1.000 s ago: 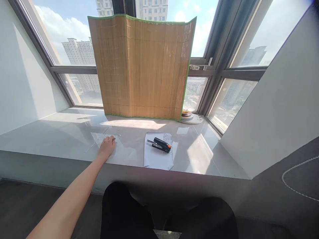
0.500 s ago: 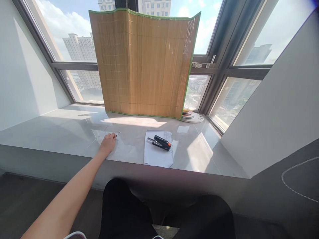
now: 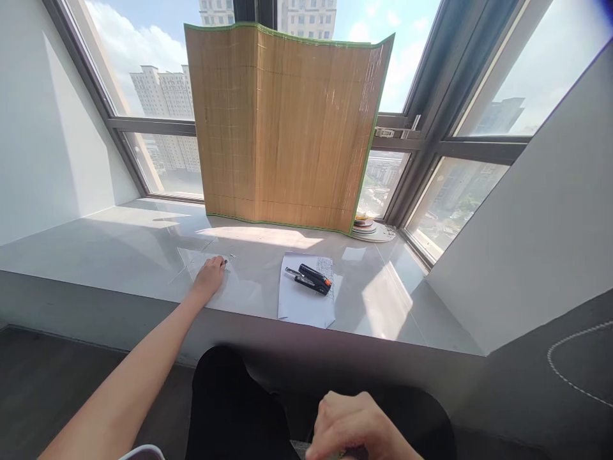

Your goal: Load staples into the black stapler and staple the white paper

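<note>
Left hand [image 3: 209, 279], fingers together, flat on one clear sheet [image 3: 230, 281]; one stapler [image 3: 310, 280] lies diagonally, orange end lower-right, on one paper [image 3: 301, 305]; right hand [image 3: 357, 428] curled, contents indeterminate.

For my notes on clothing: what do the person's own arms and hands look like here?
The left arm is bare, with no sleeve, watch or bracelet in view. The left hand has dark polish on a nail and no glove. The right hand is also ungloved, and no ring shows.

No legible text or labels
</note>
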Demonstrator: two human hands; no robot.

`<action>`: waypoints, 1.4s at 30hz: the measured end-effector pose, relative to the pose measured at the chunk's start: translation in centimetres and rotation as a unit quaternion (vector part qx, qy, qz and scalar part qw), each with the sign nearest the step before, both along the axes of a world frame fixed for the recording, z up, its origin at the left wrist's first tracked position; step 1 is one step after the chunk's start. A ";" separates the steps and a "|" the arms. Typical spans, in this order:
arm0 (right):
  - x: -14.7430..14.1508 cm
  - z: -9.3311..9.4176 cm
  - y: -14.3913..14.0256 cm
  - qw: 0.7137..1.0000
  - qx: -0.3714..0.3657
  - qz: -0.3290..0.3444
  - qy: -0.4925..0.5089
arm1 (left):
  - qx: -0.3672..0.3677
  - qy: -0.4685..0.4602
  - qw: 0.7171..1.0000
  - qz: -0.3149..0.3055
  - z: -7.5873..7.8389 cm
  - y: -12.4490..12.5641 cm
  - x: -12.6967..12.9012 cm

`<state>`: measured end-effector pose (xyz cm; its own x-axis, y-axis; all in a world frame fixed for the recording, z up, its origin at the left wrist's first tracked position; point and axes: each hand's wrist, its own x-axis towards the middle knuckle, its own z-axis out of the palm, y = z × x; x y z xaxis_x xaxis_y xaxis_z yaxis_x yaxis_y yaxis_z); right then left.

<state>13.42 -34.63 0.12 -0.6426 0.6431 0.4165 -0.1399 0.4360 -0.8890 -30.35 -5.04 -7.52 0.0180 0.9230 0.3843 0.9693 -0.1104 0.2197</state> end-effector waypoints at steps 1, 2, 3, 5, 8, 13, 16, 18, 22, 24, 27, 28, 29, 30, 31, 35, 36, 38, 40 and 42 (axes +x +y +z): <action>0.3 -0.2 2.2 0.995 0.017 -0.093 -0.027 | 0.006 0.003 1.000 -0.006 -0.1 0.1 0.0; 0.6 -0.5 4.8 0.978 0.057 -0.194 -0.053 | 0.010 0.003 1.000 -0.009 -0.2 0.1 0.0; 0.7 -0.9 7.5 0.953 0.105 -0.274 -0.072 | 0.013 0.002 1.000 -0.012 -0.3 0.2 0.0; 0.7 -1.9 13.2 0.899 0.165 -0.390 -0.109 | 0.018 -0.003 1.000 -0.018 -0.3 0.3 0.1; -0.1 -3.7 20.6 0.853 0.182 -0.448 -0.199 | 0.034 -0.008 0.998 -0.043 -0.1 0.2 0.2; -1.2 -6.6 25.9 0.847 0.164 -0.395 -0.317 | 0.098 -0.022 0.992 -0.070 0.2 -1.0 1.1; -0.9 -7.6 26.2 0.837 0.160 -0.410 -0.325 | 0.063 -0.037 0.993 -0.089 0.0 -1.9 2.6; -0.5 -7.9 26.2 0.834 0.159 -0.427 -0.312 | 0.029 -0.026 0.996 -0.082 0.0 -2.3 3.6; 0.1 -8.0 26.5 0.847 0.162 -0.426 -0.273 | 0.039 -0.017 0.997 0.064 0.3 -2.1 4.1; 0.3 -8.0 26.6 0.859 0.166 -0.411 -0.258 | 0.013 -0.024 0.989 0.146 0.4 -1.9 3.8; 0.4 -8.1 26.7 0.874 0.161 -0.390 -0.241 | -0.054 0.010 0.985 0.163 0.3 -1.7 3.6; 0.5 -8.1 26.7 0.877 0.158 -0.387 -0.238 | -0.065 0.025 0.986 0.150 0.3 -1.6 3.7; 0.5 -8.1 26.7 0.878 0.154 -0.386 -0.236 | -0.070 0.038 0.987 0.136 0.3 -1.6 3.8; 0.4 -8.0 26.7 0.879 0.151 -0.386 -0.234 | -0.070 0.050 0.989 0.123 0.3 -1.5 3.9; 0.4 -8.0 26.8 0.881 0.149 -0.385 -0.233 | -0.070 0.060 0.989 0.113 0.3 -1.4 4.1; 0.3 -7.8 26.8 0.885 0.144 -0.377 -0.231 | -0.071 0.096 0.989 0.089 0.5 -0.1 6.3; 0.3 -7.8 26.8 0.885 0.144 -0.377 -0.232 | -0.071 0.104 0.989 0.081 0.6 0.6 7.2; 0.4 -7.8 26.8 0.884 0.144 -0.378 -0.232 | -0.067 0.110 0.990 0.061 0.7 1.9 9.2; 0.5 -7.9 26.8 0.886 0.144 -0.375 -0.230 | -0.059 0.091 0.993 0.050 0.6 3.2 11.0; 0.5 -7.9 26.9 0.890 0.145 -0.369 -0.225 | -0.038 0.050 0.997 0.046 0.5 3.9 12.0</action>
<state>13.96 -7.74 -7.80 -0.2329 0.8668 0.4409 0.6212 0.4815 -0.6183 -18.33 -1.14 -7.01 -0.0329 0.9490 0.3135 0.9921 -0.0070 0.1253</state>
